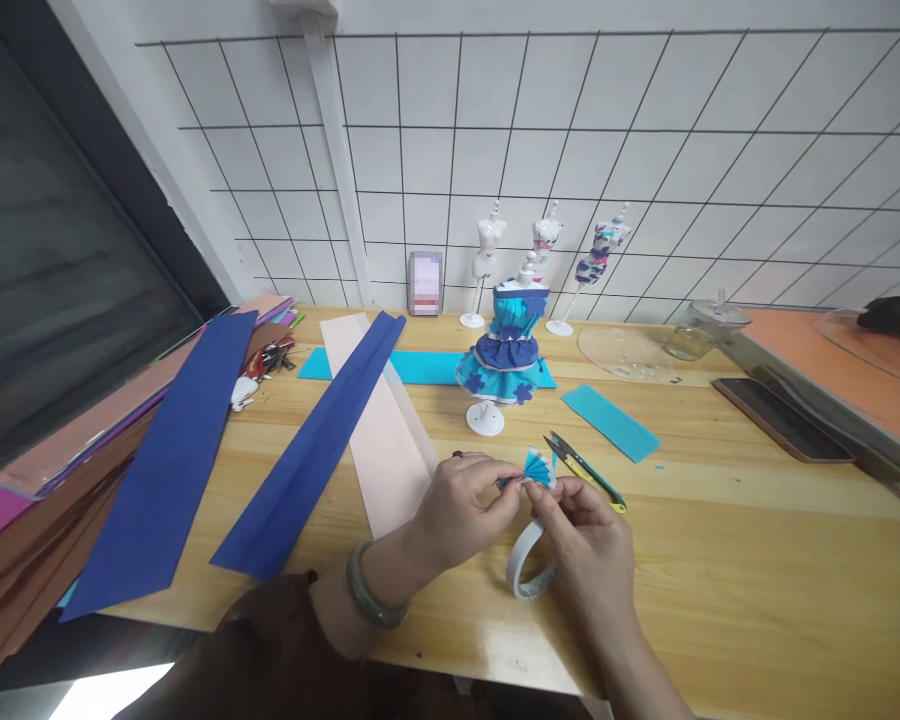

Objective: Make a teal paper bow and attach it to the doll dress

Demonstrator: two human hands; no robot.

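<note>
Between my fingertips is a small pleated blue paper fan point(538, 468) with a pale edge. My left hand point(469, 505) pinches its gathered end from the left, and my right hand point(589, 525) holds it from the right with thumb and fingers together. Under my right hand a roll of white tape point(523, 560) stands on its edge. Yellow-handled snips point(570, 458) and a dark green-handled tool point(600, 477) lie just beyond. Behind them, a small mannequin point(506, 350) wears a blue and turquoise paper dress with dark blue flowers.
Dark blue paper strips point(311, 455) and a pale pink strip point(382, 450) lie at left. A turquoise piece point(611, 422) is right of the mannequin. Smaller mannequins point(489, 250) and a phone point(426, 284) stand by the wall. A glass jar point(694, 335) and a dark tablet-like slab point(784, 418) are at right.
</note>
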